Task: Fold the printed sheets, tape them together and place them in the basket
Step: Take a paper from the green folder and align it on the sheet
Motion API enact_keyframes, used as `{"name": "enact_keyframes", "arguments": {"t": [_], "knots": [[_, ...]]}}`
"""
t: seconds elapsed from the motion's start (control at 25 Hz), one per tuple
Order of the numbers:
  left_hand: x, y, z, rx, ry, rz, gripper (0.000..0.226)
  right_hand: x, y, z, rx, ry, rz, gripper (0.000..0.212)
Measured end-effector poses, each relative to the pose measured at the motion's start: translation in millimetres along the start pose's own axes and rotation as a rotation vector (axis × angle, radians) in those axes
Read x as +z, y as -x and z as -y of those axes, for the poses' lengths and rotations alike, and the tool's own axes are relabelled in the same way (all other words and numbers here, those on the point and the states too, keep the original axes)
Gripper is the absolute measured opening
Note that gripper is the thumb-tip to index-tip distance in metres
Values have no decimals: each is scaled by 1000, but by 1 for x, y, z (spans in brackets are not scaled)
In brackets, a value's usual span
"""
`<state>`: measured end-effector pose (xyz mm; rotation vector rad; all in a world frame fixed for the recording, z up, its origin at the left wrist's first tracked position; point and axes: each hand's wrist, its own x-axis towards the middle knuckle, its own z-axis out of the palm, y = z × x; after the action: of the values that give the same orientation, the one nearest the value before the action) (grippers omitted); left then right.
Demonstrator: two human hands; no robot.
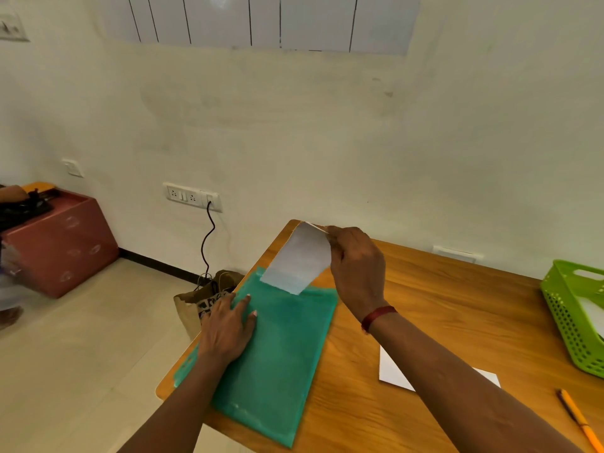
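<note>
A green plastic folder [277, 348] lies on the left end of the wooden table [441, 308]. My left hand [228, 325] rests flat on the folder's left side, fingers spread. My right hand [356, 266] pinches the top corner of a white sheet [299, 259], whose lower end is still inside the folder's far opening. The sheet curves upward. A folded white sheet [392, 371] lies on the table, partly hidden under my right forearm. The green basket [568, 322] stands at the right edge, with white paper inside it.
An orange pencil [580, 420] lies at the table's front right. A brown paper bag [202, 299] sits on the floor by the table's left edge, below a wall socket with a black cable. A red box [62, 243] stands at far left.
</note>
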<state>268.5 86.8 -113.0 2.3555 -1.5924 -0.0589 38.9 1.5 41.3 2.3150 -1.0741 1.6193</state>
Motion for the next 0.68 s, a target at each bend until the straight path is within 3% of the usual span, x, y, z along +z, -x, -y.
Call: {"name": "enact_keyframes", "arguments": {"t": [0.12, 0.32, 0.44, 0.68], "knots": [[-15, -5, -6, -21, 78, -84, 54, -9, 5, -10, 223, -148, -23, 17], [-33, -10, -22, 28, 218, -215, 54, -19, 18, -24, 432, -299, -52, 12], [-35, -7, -44, 123, 233, -251, 75, -28, 31, -35, 614, -376, -25, 9], [-37, 4, -117, 512, 83, -253, 112, -58, 60, -59, 963, -627, -20, 9]]}}
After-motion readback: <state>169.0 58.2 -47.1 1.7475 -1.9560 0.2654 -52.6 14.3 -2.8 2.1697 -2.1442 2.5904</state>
